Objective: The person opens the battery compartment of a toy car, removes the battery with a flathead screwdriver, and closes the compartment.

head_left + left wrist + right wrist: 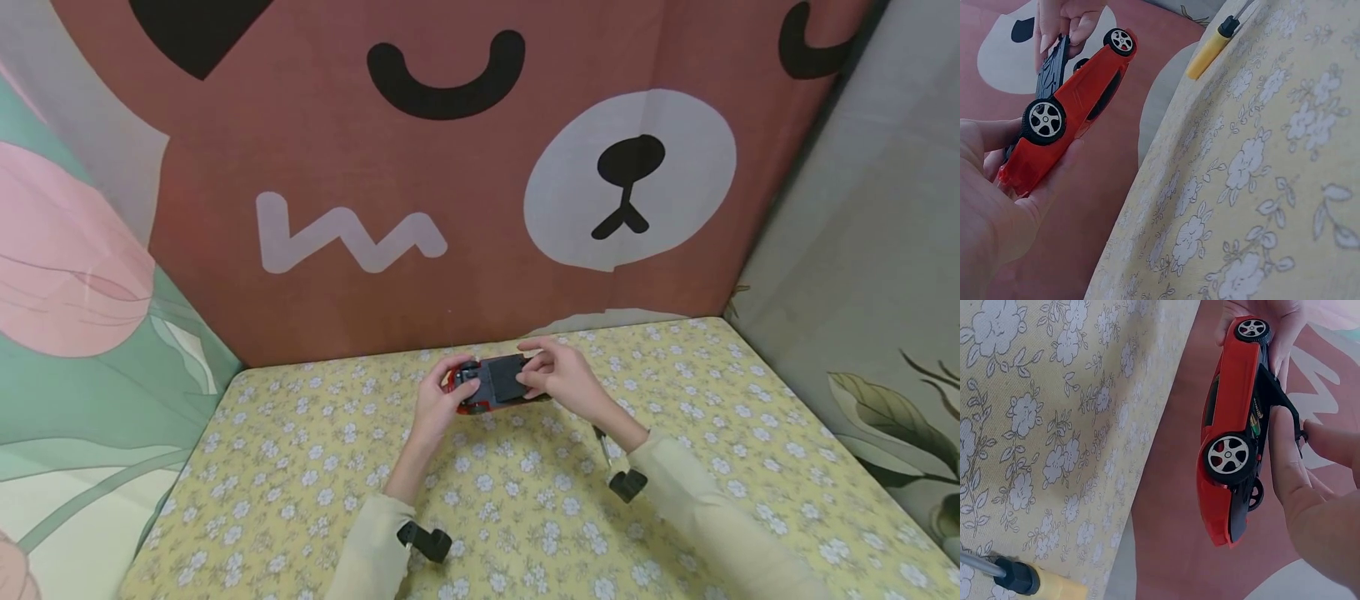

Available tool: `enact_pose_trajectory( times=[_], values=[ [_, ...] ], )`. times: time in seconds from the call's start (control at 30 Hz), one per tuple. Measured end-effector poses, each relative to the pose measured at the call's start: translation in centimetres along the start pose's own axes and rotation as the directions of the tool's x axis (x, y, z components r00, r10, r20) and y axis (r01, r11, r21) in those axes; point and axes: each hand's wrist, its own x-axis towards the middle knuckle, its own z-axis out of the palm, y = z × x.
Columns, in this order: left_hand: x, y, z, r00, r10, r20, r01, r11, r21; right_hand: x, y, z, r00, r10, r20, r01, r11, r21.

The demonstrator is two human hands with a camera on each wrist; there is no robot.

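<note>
A red toy car (456, 400) is held upside down above the table, its black underside facing up. My left hand (435, 404) grips one end of it, thumb on the underside and fingers around the body. My right hand (566, 379) pinches the edge of a black bottom cover (1280, 394), which stands tilted away from the car. Through the gap in the right wrist view, green and gold-coloured parts (1255, 422) show inside. Silver-spoked wheels (1045, 120) are on the car's side.
A screwdriver with a yellow handle (1205, 57) lies on the floral tablecloth (495, 517), near its far edge. A fabric wall printed with a bear face (450, 167) rises behind the table. Black camera mounts (427, 543) are on both wrists.
</note>
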Motion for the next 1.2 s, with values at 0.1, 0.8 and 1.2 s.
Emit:
enact_pose_trajectory(
  times=[0.1, 0.8, 1.2],
  values=[
    [-0.1, 0.1, 0.0, 1.0, -0.001, -0.003, 0.001, 1.0, 0.009, 0.1, 0.0, 0.1, 1.0, -0.006, 0.002, 0.006, 1.0, -0.019],
    [-0.1, 0.2, 0.0, 1.0, -0.002, -0.005, 0.002, 1.0, -0.007, 0.2, 0.2, -0.7, 0.999, 0.013, -0.051, -0.014, 1.0, -0.025],
    [-0.1, 0.0, -0.2, 1.0, -0.029, -0.008, 0.029, 1.0, -0.008, -0.1, 0.5, -2.9, 0.994, 0.053, -0.091, -0.056, 0.998, -0.026]
  ],
)
